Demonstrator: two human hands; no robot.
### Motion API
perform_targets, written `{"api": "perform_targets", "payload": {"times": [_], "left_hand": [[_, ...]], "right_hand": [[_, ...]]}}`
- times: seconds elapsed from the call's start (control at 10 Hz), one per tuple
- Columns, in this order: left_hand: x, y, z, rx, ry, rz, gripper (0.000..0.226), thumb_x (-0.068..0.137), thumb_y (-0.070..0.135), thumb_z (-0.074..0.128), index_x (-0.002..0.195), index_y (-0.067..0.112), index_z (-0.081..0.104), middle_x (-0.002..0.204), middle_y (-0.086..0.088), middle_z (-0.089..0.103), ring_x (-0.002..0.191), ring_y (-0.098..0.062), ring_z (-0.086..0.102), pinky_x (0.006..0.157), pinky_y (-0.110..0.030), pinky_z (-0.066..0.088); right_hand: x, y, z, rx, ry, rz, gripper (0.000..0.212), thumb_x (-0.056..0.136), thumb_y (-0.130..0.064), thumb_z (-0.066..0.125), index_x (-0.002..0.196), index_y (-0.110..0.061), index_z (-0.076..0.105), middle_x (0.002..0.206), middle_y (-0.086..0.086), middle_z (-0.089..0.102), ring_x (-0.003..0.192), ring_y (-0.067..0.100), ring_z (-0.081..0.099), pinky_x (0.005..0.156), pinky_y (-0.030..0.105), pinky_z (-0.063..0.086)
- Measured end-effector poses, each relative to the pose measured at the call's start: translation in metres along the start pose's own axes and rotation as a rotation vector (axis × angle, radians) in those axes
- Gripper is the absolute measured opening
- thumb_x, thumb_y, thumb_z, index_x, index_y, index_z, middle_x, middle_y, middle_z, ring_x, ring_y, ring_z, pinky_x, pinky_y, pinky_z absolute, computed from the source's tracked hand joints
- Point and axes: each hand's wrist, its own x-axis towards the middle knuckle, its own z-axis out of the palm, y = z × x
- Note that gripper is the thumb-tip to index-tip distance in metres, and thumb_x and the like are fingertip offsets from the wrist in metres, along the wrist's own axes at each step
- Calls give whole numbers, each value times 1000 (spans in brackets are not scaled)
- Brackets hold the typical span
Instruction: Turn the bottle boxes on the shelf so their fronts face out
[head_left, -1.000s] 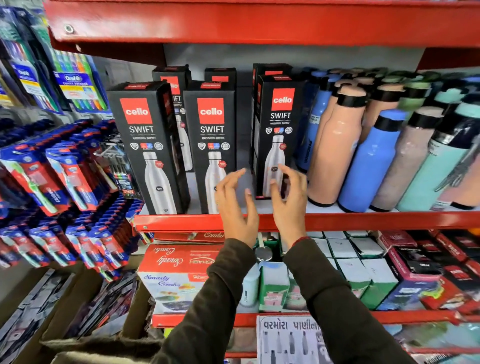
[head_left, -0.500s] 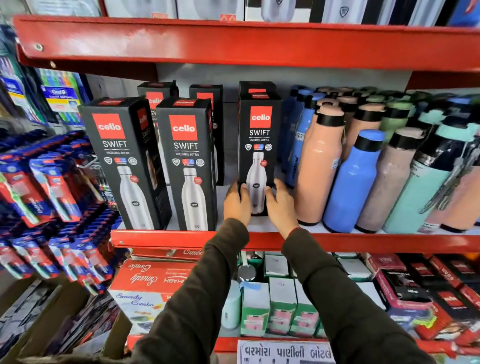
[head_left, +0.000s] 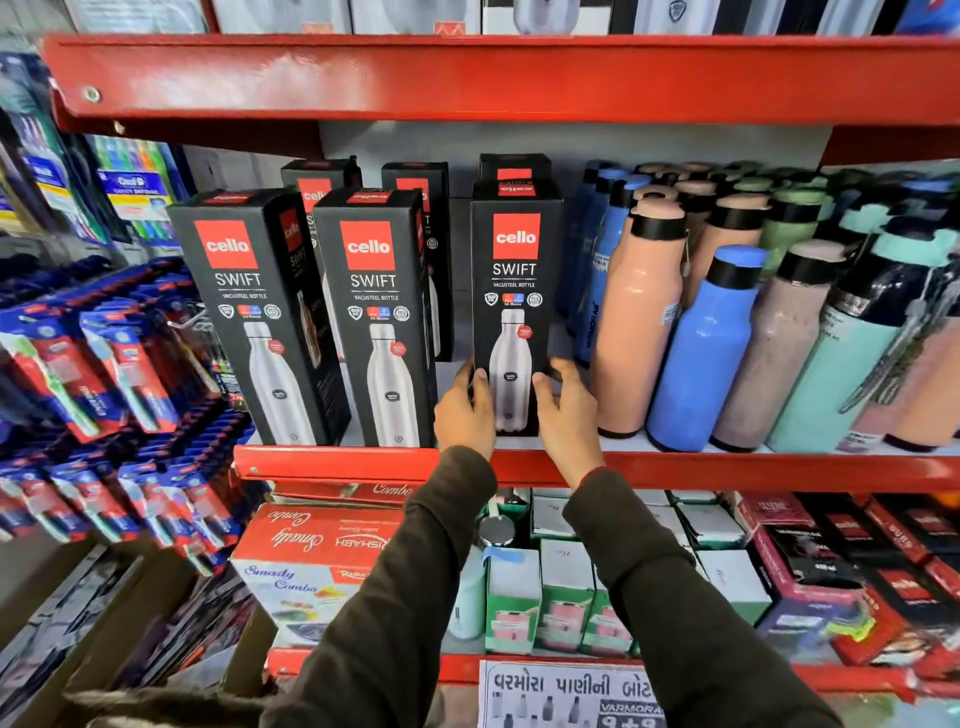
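Observation:
Three black Cello Swift bottle boxes stand in the front row of the red shelf (head_left: 779, 470). The left box (head_left: 254, 312) and the middle box (head_left: 376, 312) show their fronts, angled slightly. The right box (head_left: 514, 291) faces straight out. My left hand (head_left: 465, 410) grips its lower left edge and my right hand (head_left: 563, 410) grips its lower right edge. More of the same boxes (head_left: 415, 182) stand behind in a back row, partly hidden.
Loose bottles in peach (head_left: 641, 317), blue (head_left: 706, 353) and mint stand tight against the right box. Hanging toothbrush packs (head_left: 104, 364) fill the left. Below lies a shelf with small boxes (head_left: 563, 592) and a red combo carton (head_left: 311, 545). Another red shelf (head_left: 467, 78) runs overhead.
My hands went from hovering open in front of the shelf to closing on the right box's lower edges. That box turned from angled to facing straight out.

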Motion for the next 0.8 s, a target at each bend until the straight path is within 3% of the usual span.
{"api": "perform_targets", "payload": {"times": [0.3,0.6,0.8], "left_hand": [[-26,0,-15,9,12,29,41,101,39,41,133,20,59,120,-6,71,112,-24,64,96,-27,45],[-42,8,-23,7,5,16,42,102,37,41,135,18,57,125,-8,69,116,-24,63,101,-33,46],[-44,14,-25,-29,-14,-26,42,103,32,41,137,13,55,129,-12,66,120,-27,60,103,-29,43]], "right_hand": [[-30,-6,-14,25,-5,-20,33,101,-28,49,132,-15,53,126,9,65,111,25,63,99,40,50],[-39,-12,-22,21,-27,-2,33,102,-29,49,132,-16,54,128,8,63,116,21,59,93,25,42],[-41,-19,-25,1,-60,14,36,103,-27,46,136,-14,49,136,12,59,126,26,55,103,31,42]]}}
